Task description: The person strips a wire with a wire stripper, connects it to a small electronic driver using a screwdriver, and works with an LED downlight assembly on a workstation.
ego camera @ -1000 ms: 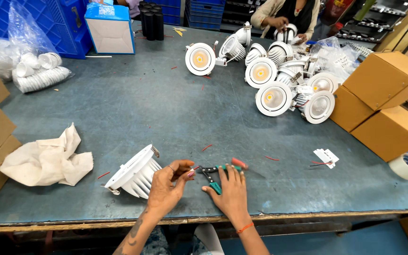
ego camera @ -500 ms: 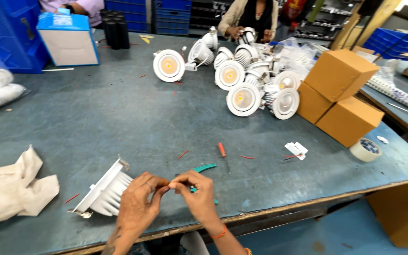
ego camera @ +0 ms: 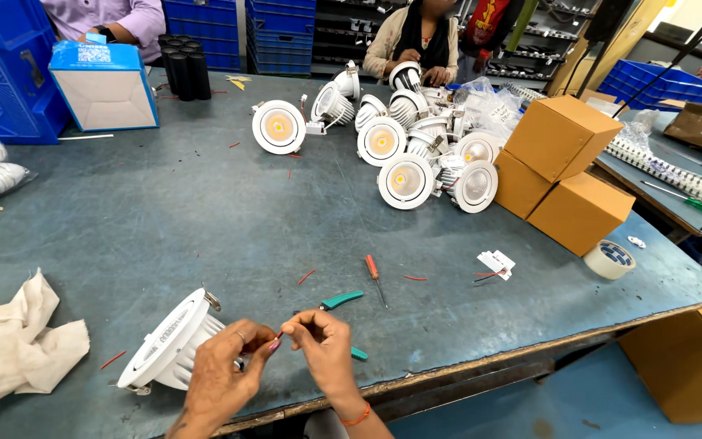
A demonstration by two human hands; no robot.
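Pinched between both hands: thin red wire, beside white downlight. Risk: wire slipping free.

Three cardboard boxes, one tape roll, one screwdriver (red-handled), two hands.

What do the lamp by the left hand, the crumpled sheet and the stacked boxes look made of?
Lamp: matte white finned body, probably painted metal, possibly plastic. Crumpled sheet: soft off-white folds, likely cloth, maybe paper. Boxes: plain brown cardboard, dull with crisp folded edges.
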